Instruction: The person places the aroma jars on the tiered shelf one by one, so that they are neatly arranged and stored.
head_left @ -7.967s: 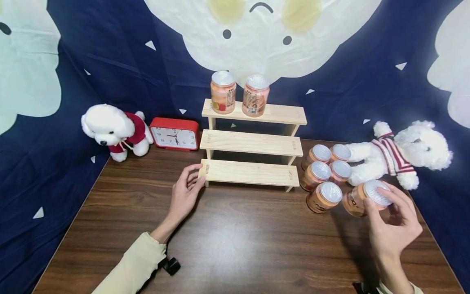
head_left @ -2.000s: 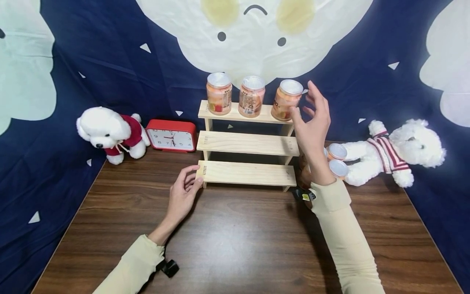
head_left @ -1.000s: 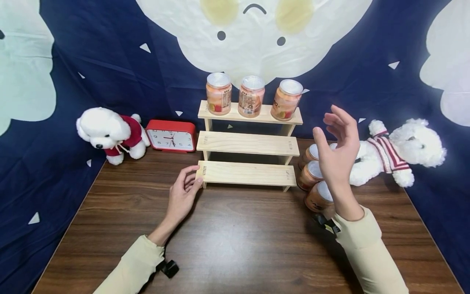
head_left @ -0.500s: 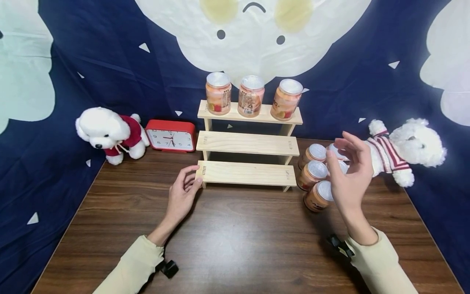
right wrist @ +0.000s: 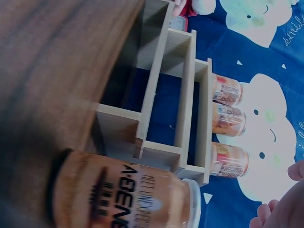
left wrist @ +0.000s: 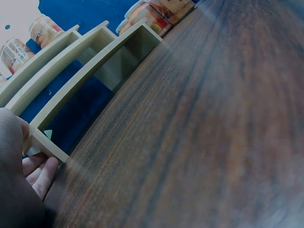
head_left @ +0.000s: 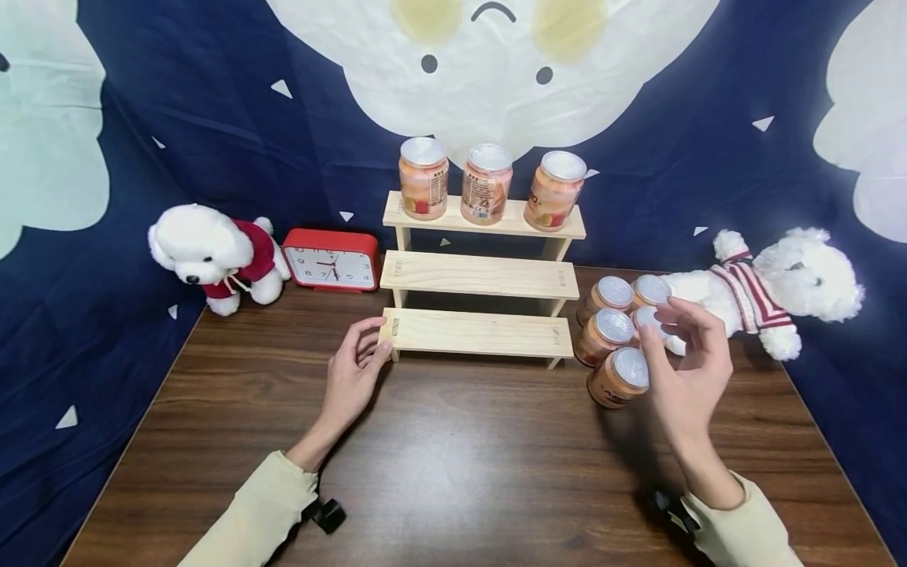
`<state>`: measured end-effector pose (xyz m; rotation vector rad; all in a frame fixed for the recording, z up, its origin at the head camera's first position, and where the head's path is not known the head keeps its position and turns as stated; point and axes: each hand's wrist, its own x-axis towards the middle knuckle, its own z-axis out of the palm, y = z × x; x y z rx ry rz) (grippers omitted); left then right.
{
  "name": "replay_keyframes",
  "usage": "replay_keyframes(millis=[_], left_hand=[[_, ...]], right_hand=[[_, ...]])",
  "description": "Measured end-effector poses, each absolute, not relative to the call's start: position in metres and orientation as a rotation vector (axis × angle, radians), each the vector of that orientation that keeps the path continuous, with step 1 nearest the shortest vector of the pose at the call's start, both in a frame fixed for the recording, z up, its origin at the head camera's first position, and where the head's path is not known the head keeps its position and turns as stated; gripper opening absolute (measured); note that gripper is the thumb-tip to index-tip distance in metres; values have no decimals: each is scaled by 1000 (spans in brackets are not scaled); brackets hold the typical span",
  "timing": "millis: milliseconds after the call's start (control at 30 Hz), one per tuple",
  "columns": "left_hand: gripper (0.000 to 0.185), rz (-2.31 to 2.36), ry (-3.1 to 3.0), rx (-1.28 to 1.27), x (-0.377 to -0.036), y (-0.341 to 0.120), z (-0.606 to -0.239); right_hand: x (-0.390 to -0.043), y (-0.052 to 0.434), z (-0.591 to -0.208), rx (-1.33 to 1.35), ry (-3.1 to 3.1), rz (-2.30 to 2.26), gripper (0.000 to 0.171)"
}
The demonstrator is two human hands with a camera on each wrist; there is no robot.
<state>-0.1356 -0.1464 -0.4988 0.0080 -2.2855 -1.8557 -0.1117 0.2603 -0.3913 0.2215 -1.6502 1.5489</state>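
A three-tier wooden display stand [head_left: 482, 331] stands at the middle back of the table. My left hand [head_left: 354, 368] holds the left end of its lowest tier, thumb in front and fingers round the end piece [left wrist: 50, 145]. Three canned-fruit jars, a left one [head_left: 423, 179], a middle one [head_left: 486, 185] and a right one [head_left: 555, 191], stand upright on the top tier. Several more stand right of the stand, the nearest jar [head_left: 618, 379] in front. My right hand [head_left: 690, 374] hovers beside that group with nothing in it, fingers spread and partly covering a rear jar [head_left: 648, 324].
A red alarm clock [head_left: 331, 260] and a white plush dog [head_left: 212, 256] in red are left of the stand. On the right a plush toy [head_left: 758, 291] in a striped sweater lies by the jars. A navy cloth [head_left: 234, 150] hangs behind the table.
A third jar has come onto the top tier's right end. My right hand has let go of it and moved back down to the right, over the jar group. My left hand keeps its place.
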Motion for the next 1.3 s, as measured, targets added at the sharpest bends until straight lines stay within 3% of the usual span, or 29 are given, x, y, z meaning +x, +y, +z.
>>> replay_keyframes(millis=[1300], left_hand=[[39, -1872, -2266, -5, -136, -146, -498]], right_hand=[[-84, 298, -447, 53, -2190, 1307, 47]])
